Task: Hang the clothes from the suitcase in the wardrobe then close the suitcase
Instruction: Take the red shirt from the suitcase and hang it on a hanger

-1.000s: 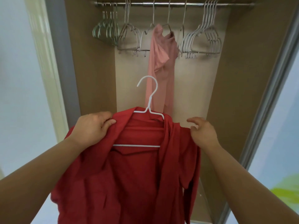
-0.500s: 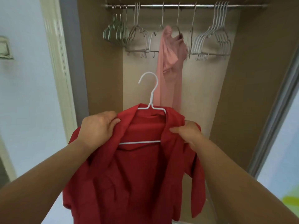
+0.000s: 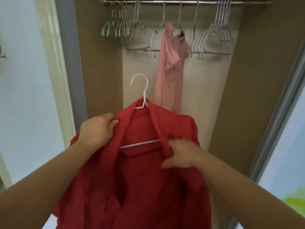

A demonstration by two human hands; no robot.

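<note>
Head view, single entry. Surroundings: an open wardrobe (image 3: 99, 63) with brown matte side panels and a paler back panel; a shiny metal rail (image 3: 181, 1) runs across the top, far from the viewer. On the rail, left to right: a tight bunch of grey-green hangers (image 3: 115, 30), a group of pale hangers (image 3: 140, 38), a pink garment (image 3: 171, 63) of thin, smooth cloth hanging long and narrow with one short sleeve folded forward, then a fan of white hangers (image 3: 214, 42). A cream door frame (image 3: 54, 63) stands at left; a grey sliding-door frame (image 3: 272, 129) slants up the right. Main item: a red shirt (image 3: 140, 179), soft, matt and creased, with an open front and collar, draped over a thin white hanger (image 3: 144, 96). The hanger's hook stands free in the air, well below the rail and just left of the pink garment; its lower bar shows across the open neck. The shirt is near, in front of the wardrobe opening, and covers the lower part of it. Left hand (image 3: 97, 129): fingers curled firmly round the shirt's left shoulder. Right hand (image 3: 181, 154): blurred, lying against the shirt's right front edge; whether it pinches the cloth cannot be told.
</note>
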